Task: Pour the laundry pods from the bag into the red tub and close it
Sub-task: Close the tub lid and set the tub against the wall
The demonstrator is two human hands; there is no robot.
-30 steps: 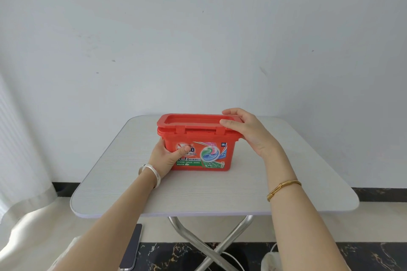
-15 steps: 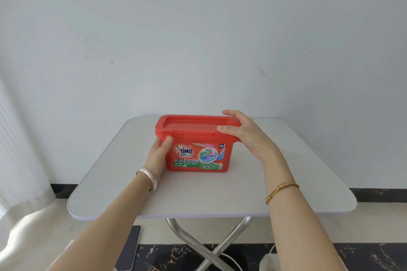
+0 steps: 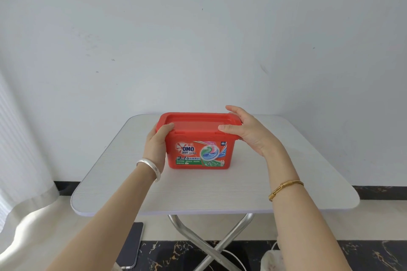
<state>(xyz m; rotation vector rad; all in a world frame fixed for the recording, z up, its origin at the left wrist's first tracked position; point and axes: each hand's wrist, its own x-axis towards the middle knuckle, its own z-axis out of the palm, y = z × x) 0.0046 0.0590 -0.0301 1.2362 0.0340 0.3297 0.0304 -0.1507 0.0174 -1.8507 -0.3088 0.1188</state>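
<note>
A red tub (image 3: pixel 199 154) with a colourful label on its front stands at the middle of the white table (image 3: pixel 220 191). Its red lid (image 3: pixel 198 124) lies flat on top, closed over the tub. My left hand (image 3: pixel 157 145) grips the tub's left end, thumb on the lid's front left corner. My right hand (image 3: pixel 246 128) holds the right end of the lid, thumb on its front edge and fingers over the back corner. No bag and no pods are in view.
The table stands against a pale wall on crossed metal legs (image 3: pixel 211 244). A white curtain (image 3: pixel 19 160) hangs at the left. A dark phone (image 3: pixel 132 246) lies on the floor below the table's left front corner.
My left hand has slid up from the tub's lower front to its top left corner. The lid now sits flat on the tub. My right hand stays on the lid's right end.
</note>
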